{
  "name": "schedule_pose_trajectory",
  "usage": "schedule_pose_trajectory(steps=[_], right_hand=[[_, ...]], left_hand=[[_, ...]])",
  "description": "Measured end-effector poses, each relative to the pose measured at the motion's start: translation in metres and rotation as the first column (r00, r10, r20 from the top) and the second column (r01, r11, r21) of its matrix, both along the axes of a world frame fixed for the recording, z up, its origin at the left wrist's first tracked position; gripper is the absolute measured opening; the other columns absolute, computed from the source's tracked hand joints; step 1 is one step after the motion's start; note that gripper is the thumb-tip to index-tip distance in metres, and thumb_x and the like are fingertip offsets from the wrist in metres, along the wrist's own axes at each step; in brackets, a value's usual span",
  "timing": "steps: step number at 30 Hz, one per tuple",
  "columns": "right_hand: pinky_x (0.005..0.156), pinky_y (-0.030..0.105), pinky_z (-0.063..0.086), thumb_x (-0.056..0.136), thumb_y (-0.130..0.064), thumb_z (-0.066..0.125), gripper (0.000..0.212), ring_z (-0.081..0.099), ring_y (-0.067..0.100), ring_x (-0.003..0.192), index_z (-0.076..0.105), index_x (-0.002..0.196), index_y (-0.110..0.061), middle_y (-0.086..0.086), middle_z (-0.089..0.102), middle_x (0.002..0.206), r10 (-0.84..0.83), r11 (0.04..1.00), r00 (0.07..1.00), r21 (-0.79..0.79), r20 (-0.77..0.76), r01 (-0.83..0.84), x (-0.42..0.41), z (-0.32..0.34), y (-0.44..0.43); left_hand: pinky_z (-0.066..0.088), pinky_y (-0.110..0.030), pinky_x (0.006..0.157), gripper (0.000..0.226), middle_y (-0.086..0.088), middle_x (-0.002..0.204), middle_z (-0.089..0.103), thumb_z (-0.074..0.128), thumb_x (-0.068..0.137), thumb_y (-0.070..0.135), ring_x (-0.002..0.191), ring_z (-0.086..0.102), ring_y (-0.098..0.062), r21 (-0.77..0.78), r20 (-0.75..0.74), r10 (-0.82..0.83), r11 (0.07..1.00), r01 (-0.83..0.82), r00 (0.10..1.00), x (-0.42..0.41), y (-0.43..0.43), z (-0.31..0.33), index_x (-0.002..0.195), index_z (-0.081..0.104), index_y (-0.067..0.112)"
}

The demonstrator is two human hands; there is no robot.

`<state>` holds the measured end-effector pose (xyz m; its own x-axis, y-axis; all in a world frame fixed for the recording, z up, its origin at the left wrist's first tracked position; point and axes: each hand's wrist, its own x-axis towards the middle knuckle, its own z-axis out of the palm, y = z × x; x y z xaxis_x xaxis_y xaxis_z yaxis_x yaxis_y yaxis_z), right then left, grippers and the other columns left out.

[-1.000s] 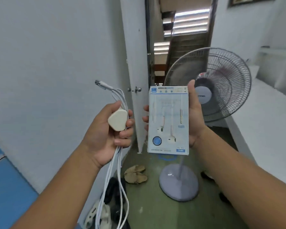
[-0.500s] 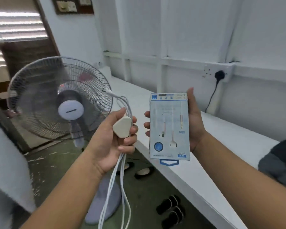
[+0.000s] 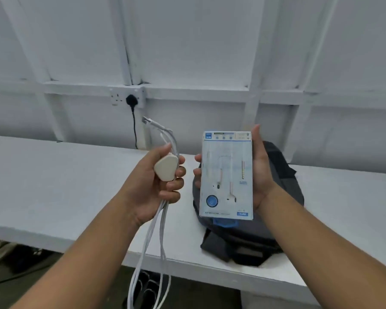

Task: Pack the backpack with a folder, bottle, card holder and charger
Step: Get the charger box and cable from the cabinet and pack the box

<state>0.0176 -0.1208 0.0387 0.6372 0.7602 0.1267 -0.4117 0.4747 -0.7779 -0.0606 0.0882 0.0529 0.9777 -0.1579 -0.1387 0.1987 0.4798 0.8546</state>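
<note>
My left hand (image 3: 156, 186) grips a white charger (image 3: 166, 167), its plug against my palm and its looped white cable hanging down past the bench edge. My right hand (image 3: 260, 172) holds a pale blue earphone box (image 3: 227, 175) upright, fingers curled round its sides. Behind and below the box, a dark grey backpack (image 3: 276, 186) lies on the white bench (image 3: 65, 186); the box and my right arm hide much of it. No folder, bottle or card holder shows.
On the white panelled wall behind the bench, a wall socket (image 3: 126, 97) has a black plug with a cord running down. Dark shoes (image 3: 147, 291) sit on the floor under the bench edge.
My view has swung right, from the doorway and standing fan to the bench and backpack. Both hands keep the same hold on the charger and the box.
</note>
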Motion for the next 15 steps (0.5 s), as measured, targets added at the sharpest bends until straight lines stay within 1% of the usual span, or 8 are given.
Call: schedule_pose_trajectory(steps=[2,5,7,10,15], right_hand=[[0.099,0.057,0.044,0.072,-0.091,0.043,0.112,0.064,0.042,0.104,0.053,0.142,-0.004,0.023,0.063,0.124,-0.013,1.000,1.000,-0.009,0.003,0.013,0.005,-0.002,-0.022],[0.098,0.056,0.045,0.072,-0.088,0.047,0.109,0.063,0.042,0.104,0.056,0.139,-0.003,0.024,0.061,0.123,0.001,1.000,1.000,0.003,0.016,-0.001,0.018,-0.008,-0.048],[0.099,0.057,0.045,0.073,-0.088,0.047,0.107,0.064,0.042,0.103,0.057,0.138,-0.004,0.024,0.062,0.123,0.015,1.000,1.000,0.013,0.020,-0.015,0.026,-0.013,-0.060],[0.100,0.059,0.044,0.071,-0.088,0.048,0.107,0.066,0.042,0.102,0.058,0.137,-0.004,0.023,0.066,0.122,-0.011,1.000,1.000,-0.017,0.006,0.011,0.034,-0.021,-0.065],[0.098,0.058,0.045,0.073,-0.089,0.047,0.106,0.066,0.043,0.103,0.058,0.139,-0.006,0.024,0.065,0.124,-0.081,0.996,0.996,-0.024,-0.024,0.080,0.044,-0.028,-0.055]], left_hand=[[0.029,-0.017,0.033,0.033,-0.002,0.070,0.049,0.063,0.087,0.046,0.047,0.038,-0.010,-0.007,-0.011,-0.034,0.999,0.034,0.999,0.015,-0.020,-0.005,0.085,0.065,0.012],[0.026,-0.016,0.034,0.034,-0.002,0.069,0.049,0.062,0.088,0.046,0.046,0.038,-0.010,-0.020,-0.039,-0.073,0.997,0.072,0.997,0.036,-0.044,-0.016,0.080,0.067,0.013],[0.024,-0.016,0.034,0.035,-0.002,0.069,0.048,0.060,0.090,0.045,0.044,0.038,-0.010,-0.025,-0.070,-0.093,0.995,0.092,0.993,0.048,-0.051,-0.024,0.079,0.067,0.013],[0.024,-0.017,0.033,0.036,-0.002,0.069,0.048,0.059,0.093,0.045,0.044,0.037,-0.011,-0.003,-0.097,-0.105,0.994,0.105,0.990,0.063,-0.051,-0.032,0.080,0.067,0.013],[0.025,-0.017,0.033,0.035,-0.003,0.069,0.049,0.061,0.090,0.044,0.045,0.038,-0.011,0.000,-0.121,-0.154,0.988,0.155,0.981,0.089,-0.039,-0.037,0.078,0.069,0.012]])
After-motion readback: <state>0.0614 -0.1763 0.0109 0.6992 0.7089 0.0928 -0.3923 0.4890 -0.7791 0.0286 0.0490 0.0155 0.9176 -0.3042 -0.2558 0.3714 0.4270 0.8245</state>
